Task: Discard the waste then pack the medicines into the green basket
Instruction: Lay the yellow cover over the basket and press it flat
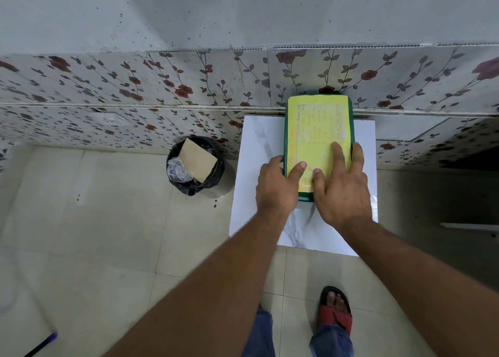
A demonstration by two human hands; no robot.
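The green basket (351, 119) stands on a white marble-patterned table (259, 146) against the wall. A yellow printed sheet (318, 130) lies flat across its top and hides whatever is inside. My left hand (275, 189) rests at the basket's near left corner, thumb on the sheet. My right hand (343, 189) lies spread on the sheet's near right part, fingers apart and flat. Neither hand grips anything. On the floor to the left stands a black-lined waste bin (216, 151) with a brown cardboard piece (197, 162) and crumpled clear plastic (176, 170) in it.
A floral-tiled wall (135, 87) runs behind the table and bin. Beige floor tiles (94, 221) spread to the left and front. My foot in a red sandal (336, 313) stands just before the table. A blue-tipped stick (44, 343) lies at the bottom left.
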